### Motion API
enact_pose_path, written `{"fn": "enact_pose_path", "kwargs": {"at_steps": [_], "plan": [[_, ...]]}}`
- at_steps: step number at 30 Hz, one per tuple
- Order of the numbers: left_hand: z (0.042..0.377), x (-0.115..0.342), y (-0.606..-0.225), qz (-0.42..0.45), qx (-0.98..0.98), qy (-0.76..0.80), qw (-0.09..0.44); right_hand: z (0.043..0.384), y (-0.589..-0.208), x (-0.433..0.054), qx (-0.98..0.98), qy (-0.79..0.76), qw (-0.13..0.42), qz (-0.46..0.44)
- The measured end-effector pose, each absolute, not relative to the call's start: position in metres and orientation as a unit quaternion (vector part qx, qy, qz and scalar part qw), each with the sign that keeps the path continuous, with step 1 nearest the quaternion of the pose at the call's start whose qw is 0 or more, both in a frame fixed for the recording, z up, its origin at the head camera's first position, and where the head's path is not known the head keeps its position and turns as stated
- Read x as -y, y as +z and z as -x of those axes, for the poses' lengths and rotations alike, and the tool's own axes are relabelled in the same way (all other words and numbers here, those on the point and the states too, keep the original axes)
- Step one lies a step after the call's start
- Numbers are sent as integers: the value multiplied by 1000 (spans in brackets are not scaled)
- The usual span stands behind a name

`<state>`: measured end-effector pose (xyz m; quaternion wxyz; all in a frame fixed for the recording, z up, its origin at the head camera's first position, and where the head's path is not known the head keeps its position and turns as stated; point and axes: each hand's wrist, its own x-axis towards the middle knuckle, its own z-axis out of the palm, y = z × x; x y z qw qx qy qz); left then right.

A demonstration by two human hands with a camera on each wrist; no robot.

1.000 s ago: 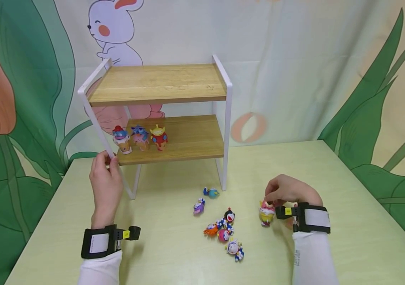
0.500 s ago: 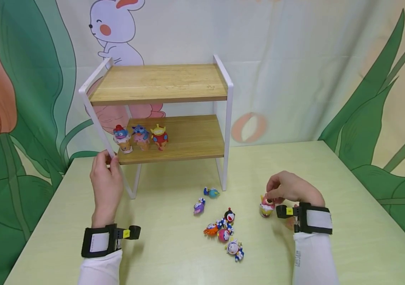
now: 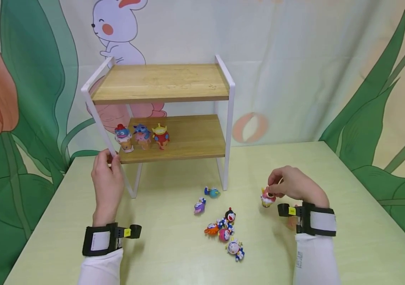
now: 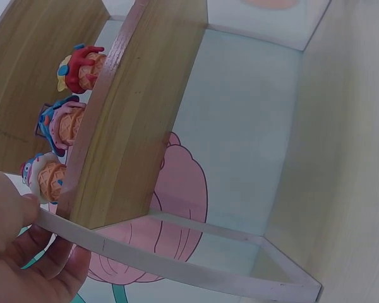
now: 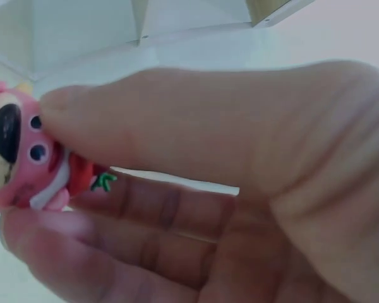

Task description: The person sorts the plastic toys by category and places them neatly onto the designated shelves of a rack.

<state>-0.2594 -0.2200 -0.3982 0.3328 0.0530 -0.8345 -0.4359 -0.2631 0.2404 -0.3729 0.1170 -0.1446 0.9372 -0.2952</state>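
Note:
In the head view my left hand (image 3: 108,184) grips the left front post of a two-tier shelf (image 3: 159,99) with white frame and wooden boards. The left wrist view shows the thumb and curled fingers around that white post (image 4: 164,262). My right hand (image 3: 296,186) pinches a pink bear figurine (image 3: 267,198) with a pale yellow lower part, right of the shelf. Up close in the right wrist view, the bear's pink face (image 5: 35,148) is between thumb and fingers; its lower part is out of that view. Three ice-cream-cone figurines (image 3: 142,137) stand upright at the left of the lower board.
Several small figurines lie on the table (image 3: 167,245) before the shelf: a blue one (image 3: 212,192), a purple one (image 3: 199,206), and a cluster with an orange (image 3: 211,229), a pink (image 3: 224,235) and a black one (image 3: 230,215). A white-headed one (image 3: 234,247) lies nearest me.
My right hand has moved slightly up and away from me in the view, carrying the bear figurine along. My left hand stays on the shelf post. The loose figurines have not moved.

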Motion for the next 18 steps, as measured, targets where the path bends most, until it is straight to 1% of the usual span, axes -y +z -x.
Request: {"fn": "enact_pose_path", "kwargs": {"at_steps": [18], "plan": [[260, 221, -398, -54, 834, -436, 334, 253, -352, -225, -935, -303, 33, 184]]}}
